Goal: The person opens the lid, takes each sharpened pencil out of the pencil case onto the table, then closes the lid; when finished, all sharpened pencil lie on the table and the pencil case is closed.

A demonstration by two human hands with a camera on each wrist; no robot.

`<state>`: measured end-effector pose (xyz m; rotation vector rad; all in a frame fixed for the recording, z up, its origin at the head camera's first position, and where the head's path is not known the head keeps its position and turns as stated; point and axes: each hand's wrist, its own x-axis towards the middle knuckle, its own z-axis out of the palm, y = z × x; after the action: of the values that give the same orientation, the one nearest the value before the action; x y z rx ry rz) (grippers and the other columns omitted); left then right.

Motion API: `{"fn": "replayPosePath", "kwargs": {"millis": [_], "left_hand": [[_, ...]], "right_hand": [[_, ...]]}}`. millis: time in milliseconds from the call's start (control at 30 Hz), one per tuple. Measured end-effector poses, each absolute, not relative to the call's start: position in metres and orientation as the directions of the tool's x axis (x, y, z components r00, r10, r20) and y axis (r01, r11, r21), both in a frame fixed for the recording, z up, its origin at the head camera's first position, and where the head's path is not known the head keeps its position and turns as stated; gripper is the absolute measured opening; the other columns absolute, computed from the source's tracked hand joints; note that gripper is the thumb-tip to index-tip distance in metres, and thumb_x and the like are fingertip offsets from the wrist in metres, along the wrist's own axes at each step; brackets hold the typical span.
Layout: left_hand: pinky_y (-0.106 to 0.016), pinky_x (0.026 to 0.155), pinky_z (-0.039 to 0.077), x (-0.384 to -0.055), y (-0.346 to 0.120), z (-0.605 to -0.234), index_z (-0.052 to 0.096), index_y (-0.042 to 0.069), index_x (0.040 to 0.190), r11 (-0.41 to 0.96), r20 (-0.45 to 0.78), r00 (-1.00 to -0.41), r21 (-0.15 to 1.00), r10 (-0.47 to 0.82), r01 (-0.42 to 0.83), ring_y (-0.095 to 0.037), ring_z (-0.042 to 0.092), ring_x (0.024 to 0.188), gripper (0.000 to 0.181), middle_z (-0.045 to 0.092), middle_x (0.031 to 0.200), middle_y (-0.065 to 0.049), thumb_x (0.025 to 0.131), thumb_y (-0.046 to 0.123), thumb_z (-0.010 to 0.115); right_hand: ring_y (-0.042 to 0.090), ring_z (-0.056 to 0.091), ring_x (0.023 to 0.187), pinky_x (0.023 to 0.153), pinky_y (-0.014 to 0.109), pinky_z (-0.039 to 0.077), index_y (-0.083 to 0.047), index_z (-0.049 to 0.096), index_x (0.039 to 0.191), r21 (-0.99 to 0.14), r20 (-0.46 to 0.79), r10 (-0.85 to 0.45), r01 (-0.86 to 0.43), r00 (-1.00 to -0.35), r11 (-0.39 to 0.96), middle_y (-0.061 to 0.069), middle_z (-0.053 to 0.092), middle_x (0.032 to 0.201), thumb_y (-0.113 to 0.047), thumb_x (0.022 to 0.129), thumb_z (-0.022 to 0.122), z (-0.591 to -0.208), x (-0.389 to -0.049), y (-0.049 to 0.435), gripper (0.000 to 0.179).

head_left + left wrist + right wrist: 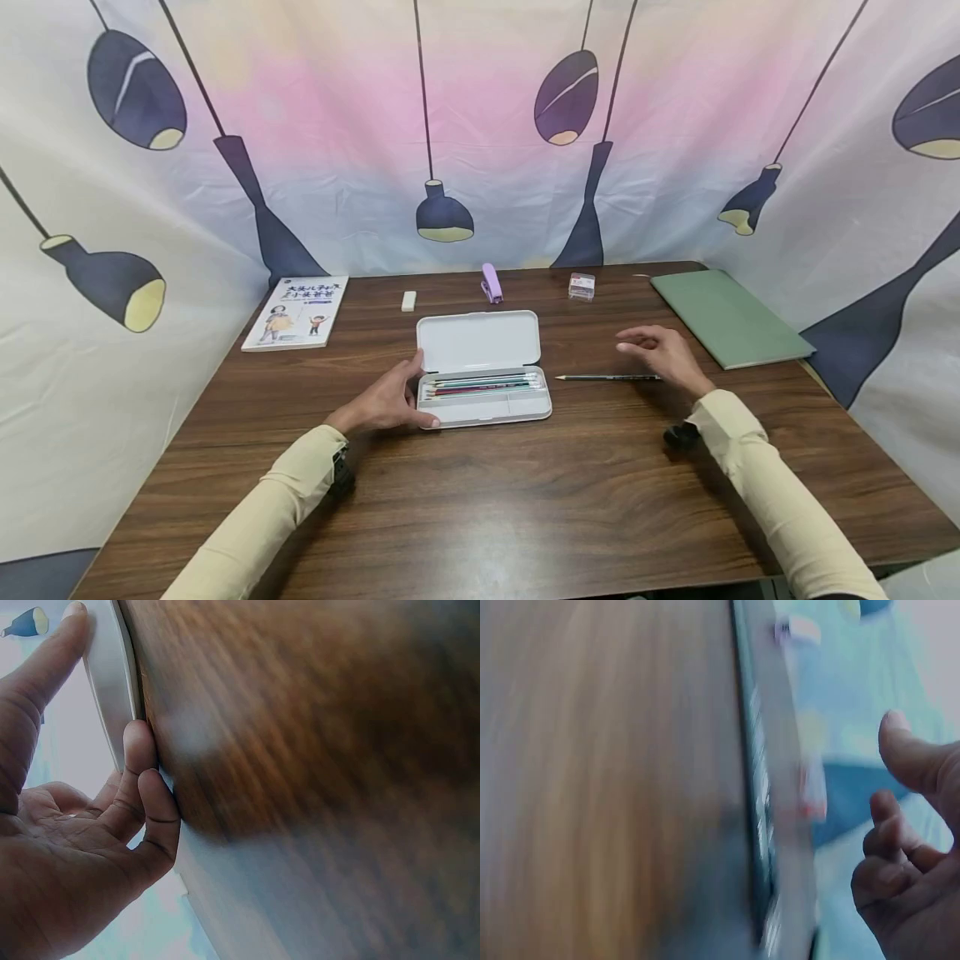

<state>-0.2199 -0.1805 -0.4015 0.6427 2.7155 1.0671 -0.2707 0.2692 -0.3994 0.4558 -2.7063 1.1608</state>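
Note:
A white pencil case (467,412) lies with its lid (478,343) tipped back. Several pencils (480,385) rest in its rear compartment. My left hand (384,397) holds the case by its left end, the thumb at the front edge and the fingers along the side. In the left wrist view the fingertips press against the wall (112,675) of the case. On the table to the right of the case lies a single dark pencil (600,377), its point toward the case. My right hand (666,357) hovers near that pencil's far end, fingers loosely bent and holding nothing.
Behind the case stand a white eraser (408,301), a purple stapler (491,283) and a small clear box (581,286). A picture book (297,312) lies at the back left. On the right a green folder (729,317) lies near the table's edge.

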Motion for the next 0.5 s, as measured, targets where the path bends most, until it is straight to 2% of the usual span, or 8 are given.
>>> {"fn": "replayPosePath", "kwargs": {"millis": [133, 267, 400, 500], "left_hand": [[-0.026, 0.055, 0.044, -0.22, -0.182, -0.402, 0.005, -0.003, 0.144, 0.654, 0.031, -0.893, 0.67, 0.448, 0.352, -0.013, 0.051, 0.065, 0.12, 0.044, 0.11, -0.016, 0.061, 0.031, 0.085], [-0.026, 0.055, 0.043, -0.22, -0.182, -0.401, 0.005, -0.002, 0.144, 0.656, 0.027, -0.894, 0.669, 0.447, 0.348, -0.014, 0.049, 0.066, 0.121, 0.044, 0.108, -0.014, 0.06, 0.034, 0.085], [-0.026, 0.056, 0.043, -0.219, -0.181, -0.4, 0.005, 0.0, 0.145, 0.659, 0.017, -0.897, 0.672, 0.441, 0.337, -0.014, 0.049, 0.067, 0.121, 0.044, 0.107, -0.013, 0.06, 0.035, 0.085], [-0.026, 0.056, 0.043, -0.22, -0.181, -0.4, 0.005, 0.001, 0.145, 0.66, 0.014, -0.899, 0.673, 0.438, 0.333, -0.014, 0.049, 0.067, 0.122, 0.043, 0.107, -0.013, 0.06, 0.034, 0.085]], "right_hand": [[0.02, 0.058, 0.087, 0.071, 0.036, 0.045, -0.012, 0.069, 0.105, -0.702, 0.223, -0.317, -0.377, -0.922, 0.604, 0.006, 0.063, 0.104, -0.036, 0.083, 0.065, -0.394, -0.275, 0.228, 0.033], [0.015, 0.054, 0.082, 0.07, 0.033, 0.042, -0.017, 0.072, 0.1, -0.66, 0.202, -0.419, -0.439, -0.885, 0.61, -0.001, 0.062, 0.095, -0.036, 0.082, 0.066, -0.397, -0.275, 0.193, 0.026], [0.015, 0.045, 0.074, 0.064, 0.031, 0.037, -0.019, 0.072, 0.099, -0.627, 0.185, -0.489, -0.486, -0.852, 0.609, -0.003, 0.058, 0.088, -0.034, 0.083, 0.066, -0.402, -0.272, 0.172, 0.023], [0.014, 0.045, 0.072, 0.063, 0.03, 0.038, -0.017, 0.072, 0.1, -0.625, 0.17, -0.516, -0.496, -0.84, 0.603, -0.004, 0.057, 0.088, -0.029, 0.083, 0.067, -0.405, -0.272, 0.165, 0.022]]}}
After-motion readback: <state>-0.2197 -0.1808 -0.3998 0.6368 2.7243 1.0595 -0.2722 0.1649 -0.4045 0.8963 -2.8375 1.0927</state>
